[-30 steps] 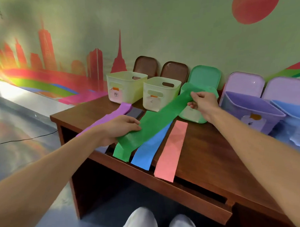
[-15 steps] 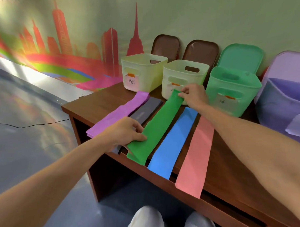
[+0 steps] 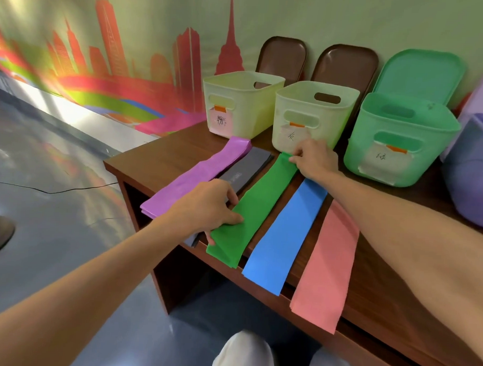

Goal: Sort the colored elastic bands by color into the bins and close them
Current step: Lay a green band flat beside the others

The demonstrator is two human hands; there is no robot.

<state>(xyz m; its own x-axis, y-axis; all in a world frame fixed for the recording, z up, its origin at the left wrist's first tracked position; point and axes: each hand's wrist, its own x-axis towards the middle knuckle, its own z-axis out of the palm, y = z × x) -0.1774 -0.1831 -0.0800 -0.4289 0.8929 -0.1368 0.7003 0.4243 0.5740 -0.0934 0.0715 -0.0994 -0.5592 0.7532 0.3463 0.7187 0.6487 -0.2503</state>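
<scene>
Pinching the far end of the green band [image 3: 259,200], the right hand [image 3: 316,159] reaches out beside the green bin [image 3: 400,139]. The left hand [image 3: 206,206] grips its near end, thumb on top. The band lies flat on the table [image 3: 390,284], between grey and blue bands.

Green wall [image 3: 336,19] with red skyline mural [image 3: 108,41]; glossy grey floor [image 3: 49,236]; dark wood table [image 3: 159,160]; thin black cable [image 3: 70,189].

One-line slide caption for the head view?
Left hand and right hand grip the green band near each end on the desk, green bin open nearby.
</scene>
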